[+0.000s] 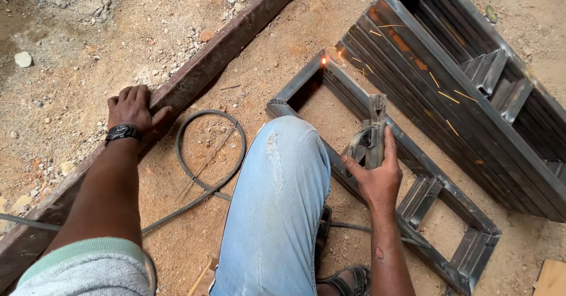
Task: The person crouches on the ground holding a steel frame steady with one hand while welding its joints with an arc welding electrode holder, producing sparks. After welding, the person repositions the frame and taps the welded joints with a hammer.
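Note:
My left hand [131, 109], with a dark wristwatch on the wrist, rests palm down on a long rusty steel beam [230, 42] that runs diagonally across the sandy ground. My right hand [377, 175] grips a grey welding electrode holder [371, 134], pointed up toward the far corner of a rectangular steel frame [413, 160]. A bright spark [323, 61] glows at that corner, and orange sparks fly across to the right. My knee in pale blue jeans [277, 196] is bent between the two arms.
A larger steel frame assembly [471, 84] lies at the right. A black cable [209, 154] loops on the ground beside several thin welding rods [206, 163]. Gravel and stones lie at the upper left. A sandal [348, 278] shows at the bottom.

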